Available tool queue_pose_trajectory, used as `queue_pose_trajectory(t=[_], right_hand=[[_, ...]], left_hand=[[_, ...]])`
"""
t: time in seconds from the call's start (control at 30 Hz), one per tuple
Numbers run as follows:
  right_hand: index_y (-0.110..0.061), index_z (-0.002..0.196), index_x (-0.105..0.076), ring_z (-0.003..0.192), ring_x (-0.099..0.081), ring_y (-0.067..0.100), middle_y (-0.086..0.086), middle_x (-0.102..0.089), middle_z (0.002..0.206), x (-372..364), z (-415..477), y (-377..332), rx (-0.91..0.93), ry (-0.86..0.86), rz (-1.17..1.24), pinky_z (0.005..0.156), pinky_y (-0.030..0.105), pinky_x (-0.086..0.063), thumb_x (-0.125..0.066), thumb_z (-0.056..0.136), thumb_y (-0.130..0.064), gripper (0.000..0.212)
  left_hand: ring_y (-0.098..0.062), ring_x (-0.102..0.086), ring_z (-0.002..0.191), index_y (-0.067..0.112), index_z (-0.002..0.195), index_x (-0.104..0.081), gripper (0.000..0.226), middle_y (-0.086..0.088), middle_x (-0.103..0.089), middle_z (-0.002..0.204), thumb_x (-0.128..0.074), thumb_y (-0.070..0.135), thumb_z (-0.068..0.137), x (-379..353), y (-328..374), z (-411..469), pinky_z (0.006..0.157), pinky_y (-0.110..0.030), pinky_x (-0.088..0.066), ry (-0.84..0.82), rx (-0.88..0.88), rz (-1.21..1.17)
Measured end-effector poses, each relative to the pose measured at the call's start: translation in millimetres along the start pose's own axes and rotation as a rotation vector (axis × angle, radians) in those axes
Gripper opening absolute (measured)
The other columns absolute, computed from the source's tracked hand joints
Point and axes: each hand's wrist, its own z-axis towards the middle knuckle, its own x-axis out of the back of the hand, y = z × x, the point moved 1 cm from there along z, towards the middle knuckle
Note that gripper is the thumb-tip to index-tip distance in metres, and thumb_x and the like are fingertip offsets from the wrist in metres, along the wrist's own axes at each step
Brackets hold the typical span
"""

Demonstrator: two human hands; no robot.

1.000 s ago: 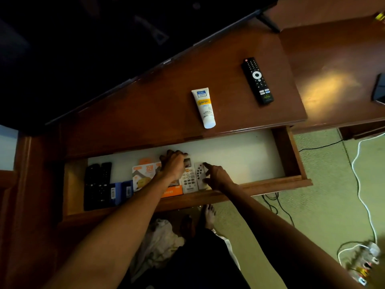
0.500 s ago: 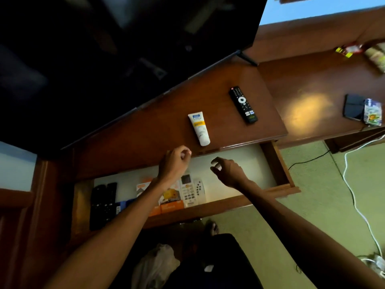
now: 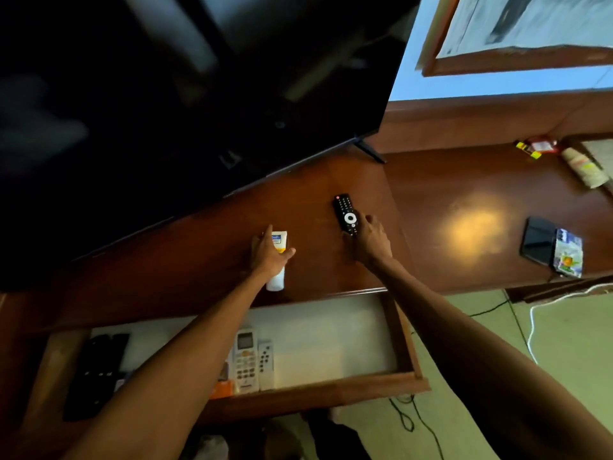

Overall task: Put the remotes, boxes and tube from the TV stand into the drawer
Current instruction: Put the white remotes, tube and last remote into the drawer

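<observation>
A white tube (image 3: 276, 280) with a yellow label lies on the wooden TV stand (image 3: 205, 260). My left hand (image 3: 267, 254) rests over its middle, thumb on one side and fingers on the other. A black remote (image 3: 343, 209) lies to the right of the tube, and my right hand (image 3: 370, 240) grips its near end. Below, the open drawer (image 3: 331, 388) holds black remotes (image 3: 93, 370) at the left, a white remote (image 3: 245, 360), a small white remote (image 3: 266, 360) and an orange box (image 3: 220, 390). My left forearm hides part of the drawer's contents.
A large dark TV (image 3: 166, 94) stands behind the tube and remote. On the desk at the right lie a phone (image 3: 537, 240), a printed packet (image 3: 569, 257), stacked cups (image 3: 583, 167) and small red and yellow packets (image 3: 537, 147). Cables (image 3: 530, 327) trail over the floor.
Both hands rose out of the drawer and reached forward onto the stand. My left hand came down over the tube and my right onto the black remote. The white remotes stay in the drawer.
</observation>
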Motion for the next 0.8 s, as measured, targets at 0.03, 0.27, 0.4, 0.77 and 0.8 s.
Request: queue_pose_trajectory(t=[0.03, 0.27, 0.4, 0.77, 0.8], right_hand=[[-0.020, 0.142, -0.034, 0.117, -0.050, 0.040, 0.019, -0.048, 0.130, 1.6, 12.2, 4.1, 0.009, -0.013, -0.011, 0.088, 0.051, -0.050, -0.064, 0.086, -0.031, 0.064], [-0.022, 0.147, -0.026, 0.120, -0.048, 0.039, 0.019, -0.042, 0.135, -13.9, 55.7, 16.2, 0.031, -0.165, -0.078, 0.091, 0.054, -0.052, -0.070, 0.084, -0.031, 0.078], [-0.017, 0.148, -0.027, 0.119, -0.048, 0.042, 0.021, -0.041, 0.136, -24.7, 55.4, 25.6, 0.095, -0.164, -0.115, 0.095, 0.053, -0.051, -0.067, 0.082, -0.002, 0.078], [-0.021, 0.145, -0.037, 0.106, -0.058, 0.041, 0.020, -0.054, 0.125, -8.0, -41.2, 22.0, 0.216, -0.195, -0.021, 0.088, 0.045, -0.051, -0.069, 0.081, -0.015, 0.072], [-0.022, 0.145, -0.038, 0.105, -0.058, 0.041, 0.019, -0.055, 0.123, -7.3, -53.1, 21.0, 0.213, -0.211, -0.019, 0.087, 0.043, -0.050, -0.070, 0.081, -0.017, 0.072]], left_hand=[[-0.037, -0.030, 0.141, 0.024, 0.155, -0.017, 0.086, -0.022, -0.024, 0.154, -0.070, 0.030, 0.087, -4.2, 1.8, 5.4, 0.110, -0.047, -0.035, 0.004, 0.015, 0.022], [-0.037, -0.044, 0.126, 0.017, 0.146, -0.038, 0.064, -0.017, -0.039, 0.140, -0.067, 0.021, 0.089, -21.5, 4.8, 17.3, 0.104, -0.046, -0.041, 0.094, -0.014, 0.163], [-0.036, -0.046, 0.122, 0.018, 0.145, -0.041, 0.063, -0.016, -0.041, 0.138, -0.068, 0.020, 0.087, -23.8, 5.4, 9.6, 0.104, -0.044, -0.039, 0.116, -0.027, 0.192], [-0.028, -0.046, 0.119, 0.015, 0.143, -0.045, 0.064, -0.015, -0.048, 0.125, -0.069, 0.023, 0.084, -18.4, -5.5, -61.4, 0.089, -0.028, -0.038, 0.091, -0.117, 0.019], [-0.028, -0.046, 0.119, 0.015, 0.143, -0.046, 0.065, -0.015, -0.049, 0.124, -0.069, 0.024, 0.083, -19.7, -10.3, -69.3, 0.092, -0.030, -0.039, 0.083, -0.134, 0.025]])
